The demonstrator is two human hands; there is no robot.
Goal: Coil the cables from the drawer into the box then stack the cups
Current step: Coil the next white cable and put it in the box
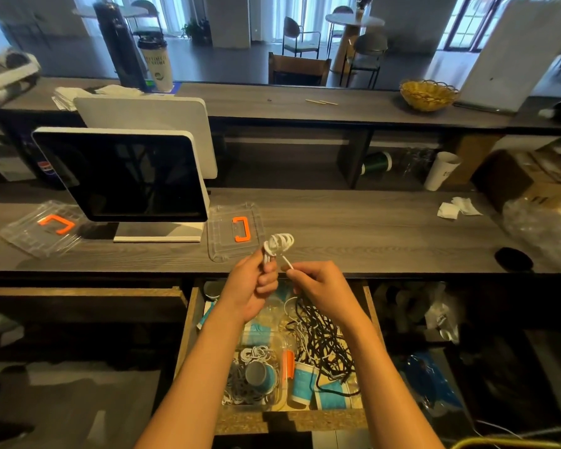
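I see my two arms, and they are bare. My left hand point(256, 283) and my right hand point(321, 286) wear nothing at all.

Dim café, grey wood counter point(370, 222), round table point(353, 19), chairs point(300, 35), bright windows point(473, 17)

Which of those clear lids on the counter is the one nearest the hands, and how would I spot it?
Start at the dark monitor on the wooden counter. Just right of its white base lies a clear plastic lid, flat, right beyond the white cable coil held in the left hand. Its orange handle matches the other lid, which lies left of the monitor.
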